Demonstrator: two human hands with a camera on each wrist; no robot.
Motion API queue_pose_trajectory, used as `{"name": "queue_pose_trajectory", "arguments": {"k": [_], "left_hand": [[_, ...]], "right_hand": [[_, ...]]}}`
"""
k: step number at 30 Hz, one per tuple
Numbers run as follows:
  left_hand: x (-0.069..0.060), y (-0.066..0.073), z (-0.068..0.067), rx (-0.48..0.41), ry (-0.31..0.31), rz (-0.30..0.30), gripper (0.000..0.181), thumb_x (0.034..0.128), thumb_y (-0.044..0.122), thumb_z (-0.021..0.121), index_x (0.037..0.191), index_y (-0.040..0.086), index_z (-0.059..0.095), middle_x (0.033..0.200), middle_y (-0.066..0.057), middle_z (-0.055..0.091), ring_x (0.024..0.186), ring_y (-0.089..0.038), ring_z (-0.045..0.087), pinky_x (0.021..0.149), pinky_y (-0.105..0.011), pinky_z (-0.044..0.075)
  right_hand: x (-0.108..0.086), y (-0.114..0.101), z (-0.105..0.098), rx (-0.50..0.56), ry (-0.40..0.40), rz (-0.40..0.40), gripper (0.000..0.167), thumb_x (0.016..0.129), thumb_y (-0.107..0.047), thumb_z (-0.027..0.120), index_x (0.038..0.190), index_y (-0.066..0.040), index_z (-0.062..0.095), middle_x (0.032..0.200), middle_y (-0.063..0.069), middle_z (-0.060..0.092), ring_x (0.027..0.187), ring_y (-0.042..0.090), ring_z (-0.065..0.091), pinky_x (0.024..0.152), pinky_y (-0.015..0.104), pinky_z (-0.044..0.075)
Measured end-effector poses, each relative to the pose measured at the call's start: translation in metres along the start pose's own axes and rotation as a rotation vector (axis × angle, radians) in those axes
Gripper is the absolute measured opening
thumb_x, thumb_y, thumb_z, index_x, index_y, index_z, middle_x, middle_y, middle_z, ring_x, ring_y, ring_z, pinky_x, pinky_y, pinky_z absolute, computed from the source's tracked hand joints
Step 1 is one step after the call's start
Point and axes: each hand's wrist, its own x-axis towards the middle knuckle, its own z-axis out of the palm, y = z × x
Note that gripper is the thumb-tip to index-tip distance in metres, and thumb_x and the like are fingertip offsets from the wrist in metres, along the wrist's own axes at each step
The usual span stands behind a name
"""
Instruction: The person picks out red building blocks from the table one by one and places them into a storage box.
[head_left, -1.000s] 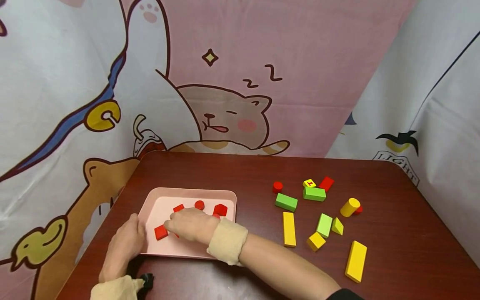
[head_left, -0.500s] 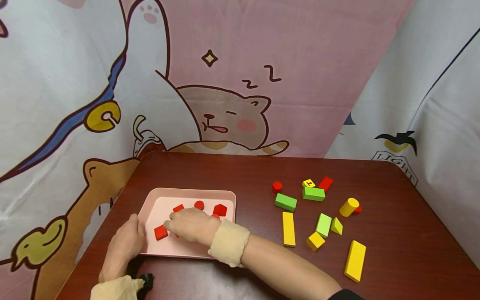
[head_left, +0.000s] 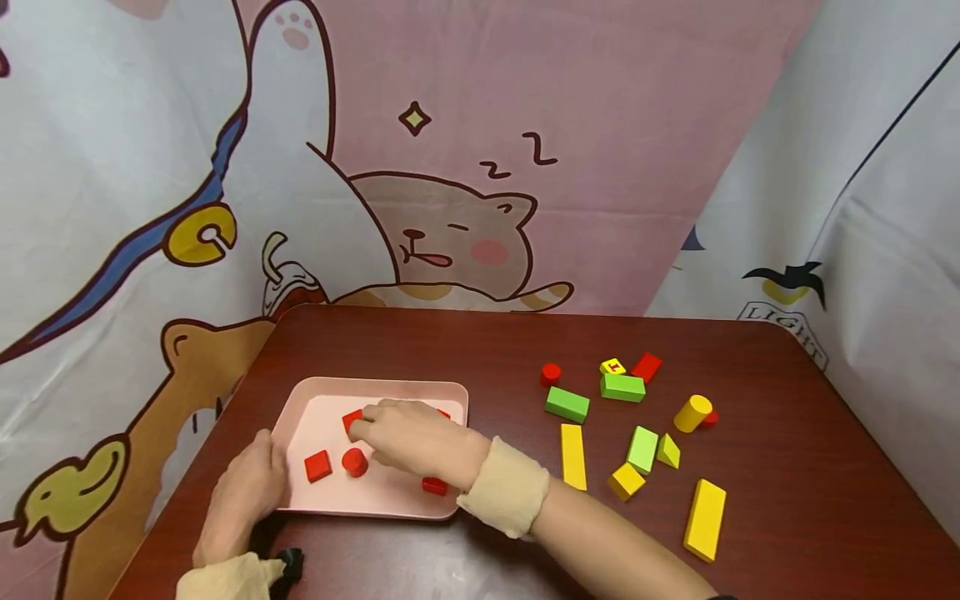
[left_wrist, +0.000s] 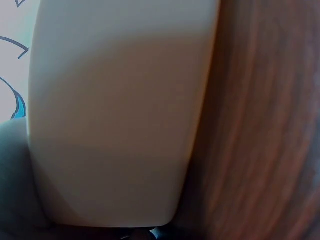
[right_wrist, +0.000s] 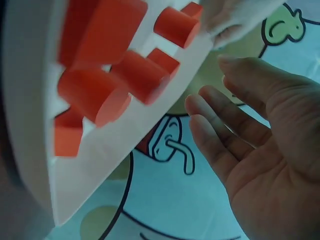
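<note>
A pink tray (head_left: 326, 503) holds several red blocks. My left hand (head_left: 251, 487) grips the tray's left edge; its fingertips are mostly hidden. Over the middle of the tray hovers my right hand (head_left: 420, 443). In the right wrist view its fingers are apart from the thumb, slightly bent, with nothing between them. A red cylinder (head_left: 355, 462) and a red square block (head_left: 318, 467) lie between the hands. One red block (head_left: 351, 419) is near the right fingertips, and another red block (head_left: 434, 486) shows below the wrist. Other red blocks are partly behind the right hand.
On the brown table (head_left: 510, 358), loose blocks lie right of the tray. They include a red cylinder (head_left: 551, 375), green blocks (head_left: 567, 404), yellow blocks (head_left: 573, 457), a yellow cylinder (head_left: 692, 413) and a yellow triangular block (head_left: 668, 451). A printed cloth (head_left: 600, 167) hangs behind.
My right hand has lifted and shifted right and away, off the front-left of the tray. The red cylinder there now shows. My left hand stays at the tray's edge.
</note>
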Motion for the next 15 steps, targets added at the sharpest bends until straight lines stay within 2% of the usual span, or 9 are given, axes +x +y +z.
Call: {"name": "queue_pose_trajectory", "arguments": {"k": [4, 8, 12, 15], "left_hand": [[0.001, 0.000, -0.001, 0.007, 0.004, 0.006, 0.021, 0.1007, 0.017, 0.035, 0.105, -0.003, 0.040, 0.088, -0.025, 0.052, 0.079, -0.043, 0.055, 0.067, -0.053, 0.040], [0.001, -0.003, 0.001, 0.016, 0.024, 0.032, 0.022, 0.1005, 0.017, 0.034, 0.102, -0.003, 0.042, 0.090, -0.029, 0.054, 0.084, -0.051, 0.056, 0.067, -0.057, 0.040], [0.002, -0.004, 0.002, 0.020, 0.045, 0.063, 0.022, 0.1003, 0.016, 0.033, 0.100, -0.003, 0.043, 0.089, -0.031, 0.054, 0.084, -0.054, 0.055, 0.065, -0.058, 0.040], [0.002, -0.004, 0.002, 0.022, 0.056, 0.075, 0.022, 0.1003, 0.016, 0.032, 0.099, -0.003, 0.043, 0.089, -0.032, 0.054, 0.086, -0.056, 0.054, 0.065, -0.059, 0.040]], "right_hand": [[-0.016, 0.005, -0.004, 0.038, 0.075, 0.020, 0.027, 0.090, -0.021, 0.069, 0.117, -0.022, 0.066, 0.109, -0.010, 0.064, 0.101, 0.007, 0.059, 0.089, 0.018, 0.041], [-0.033, 0.004, -0.007, 0.057, 0.149, 0.037, 0.019, 0.090, -0.021, 0.069, 0.108, -0.022, 0.066, 0.101, -0.010, 0.061, 0.095, 0.008, 0.057, 0.086, 0.019, 0.043], [-0.050, 0.010, -0.009, 0.077, 0.209, 0.043, 0.018, 0.088, -0.022, 0.071, 0.105, -0.020, 0.065, 0.098, -0.010, 0.059, 0.093, 0.008, 0.056, 0.088, 0.021, 0.041], [-0.063, 0.019, -0.008, 0.108, 0.250, 0.063, 0.022, 0.088, -0.023, 0.072, 0.109, -0.017, 0.066, 0.102, -0.008, 0.061, 0.099, 0.010, 0.056, 0.094, 0.023, 0.040]]}}
